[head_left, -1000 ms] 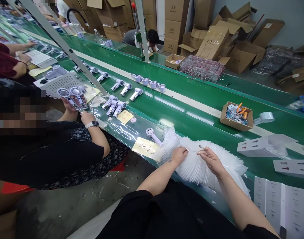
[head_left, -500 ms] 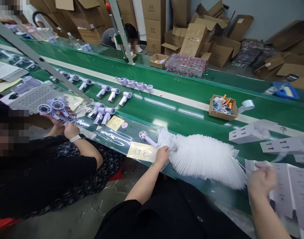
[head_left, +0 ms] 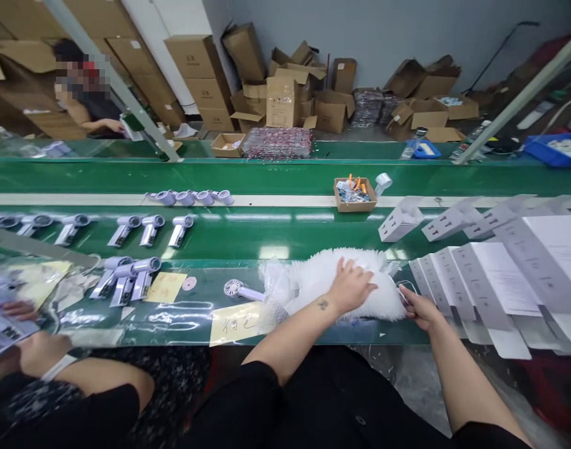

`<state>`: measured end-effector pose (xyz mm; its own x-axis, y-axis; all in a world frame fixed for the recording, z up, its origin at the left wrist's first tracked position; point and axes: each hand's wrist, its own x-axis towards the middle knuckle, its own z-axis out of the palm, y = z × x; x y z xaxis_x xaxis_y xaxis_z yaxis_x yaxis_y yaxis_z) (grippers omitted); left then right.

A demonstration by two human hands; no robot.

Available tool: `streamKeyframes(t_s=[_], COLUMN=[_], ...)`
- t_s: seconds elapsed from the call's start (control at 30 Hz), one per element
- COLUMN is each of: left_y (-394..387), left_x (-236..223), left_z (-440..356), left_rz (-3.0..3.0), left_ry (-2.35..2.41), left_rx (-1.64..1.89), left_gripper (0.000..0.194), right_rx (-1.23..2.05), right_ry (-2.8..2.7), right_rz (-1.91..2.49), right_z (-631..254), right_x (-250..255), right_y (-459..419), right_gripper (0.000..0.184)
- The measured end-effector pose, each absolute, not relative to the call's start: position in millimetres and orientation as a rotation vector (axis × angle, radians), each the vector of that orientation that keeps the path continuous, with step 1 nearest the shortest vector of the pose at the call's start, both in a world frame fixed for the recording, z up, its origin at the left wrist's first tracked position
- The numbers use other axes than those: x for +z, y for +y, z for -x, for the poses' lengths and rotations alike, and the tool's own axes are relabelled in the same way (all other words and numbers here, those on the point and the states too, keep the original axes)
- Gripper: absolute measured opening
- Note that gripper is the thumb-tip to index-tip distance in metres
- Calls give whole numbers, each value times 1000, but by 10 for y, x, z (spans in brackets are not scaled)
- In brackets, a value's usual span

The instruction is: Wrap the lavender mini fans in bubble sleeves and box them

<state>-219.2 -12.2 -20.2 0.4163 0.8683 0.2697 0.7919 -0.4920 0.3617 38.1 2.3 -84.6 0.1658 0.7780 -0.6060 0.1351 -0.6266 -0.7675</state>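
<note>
My left hand (head_left: 351, 285) lies flat, fingers spread, on top of a white stack of bubble-wrap bags (head_left: 313, 280) at the near edge of the green table. Beside the stack's right end, my right hand (head_left: 419, 307) is curled, its fingers closed against the stack's edge; what they pinch is too small to name. A small lilac hand-held fan (head_left: 241, 290) lies just left of the bags, next to a yellow note with writing (head_left: 235, 323).
Flat white printed cartons (head_left: 482, 274) fan out to the right. Rows of lilac fans (head_left: 126, 229) sit on the green conveyor (head_left: 290, 178). A small cardboard box of tools (head_left: 354, 194) stands behind. A co-worker's hands (head_left: 14, 330) hold fans at left. Cardboard boxes are piled behind.
The view swung right. My left hand moved from the stack's left end onto its top, pressing it flatter. My right hand came back from the cartons to the stack's right end.
</note>
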Motion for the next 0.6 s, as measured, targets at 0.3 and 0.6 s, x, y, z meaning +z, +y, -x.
streamKeyframes(t_s=[0.3,0.6], left_y=[226,399], left_x=[-616,-568], left_z=[1354,996], left_rz=[-2694,-2709], left_ry=[1038,1078], left_rx=[190,160], left_gripper=[77,62], right_rx=[1747,1796], right_ry=[-525,-286], right_rz=[1549,1235], right_z=[-808,-718], right_x=[-1058,-1073], right_y=[-710,-407], right_gripper=[40,30])
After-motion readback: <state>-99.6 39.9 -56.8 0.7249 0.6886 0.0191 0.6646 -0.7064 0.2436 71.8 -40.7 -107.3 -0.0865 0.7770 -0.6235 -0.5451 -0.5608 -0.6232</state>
